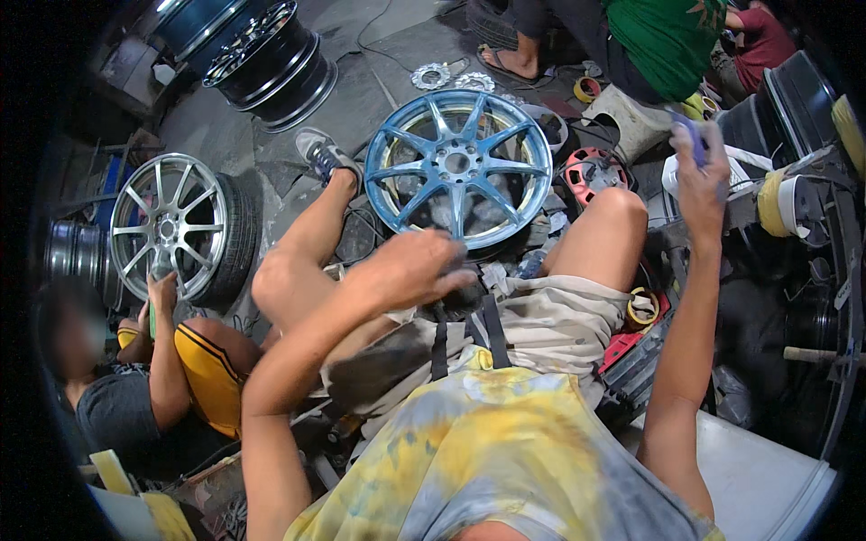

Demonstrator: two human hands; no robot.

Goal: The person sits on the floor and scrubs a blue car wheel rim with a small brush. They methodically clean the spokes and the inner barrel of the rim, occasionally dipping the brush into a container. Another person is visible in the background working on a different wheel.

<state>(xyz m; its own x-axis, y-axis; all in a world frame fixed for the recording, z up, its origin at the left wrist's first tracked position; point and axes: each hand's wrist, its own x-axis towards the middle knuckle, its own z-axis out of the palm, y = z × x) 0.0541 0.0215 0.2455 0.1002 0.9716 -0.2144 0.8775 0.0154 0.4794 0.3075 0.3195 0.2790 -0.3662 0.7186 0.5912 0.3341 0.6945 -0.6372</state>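
A blue multi-spoke wheel rim [458, 181] lies in front of me between my legs, its face up and bare silvery streaks along its spokes. My left hand [415, 269] hovers over my lap, just short of the rim's near edge. Its fingers are smeared by motion, so their grip cannot be read. Raised at the right, well away from the rim, my right hand [704, 180] has its fingers closed on a small blue-purple piece [691, 135]. What that piece is made of is too blurred to make out.
A co-worker [117, 397] sits at the left, one hand by a silver wheel [169, 227] with a tire. Dark rims [287, 81] stand at the back left. Another person in green [663, 41] is at the back right. A red slotted disc [595, 174] and tape rolls [642, 307] lie nearby.
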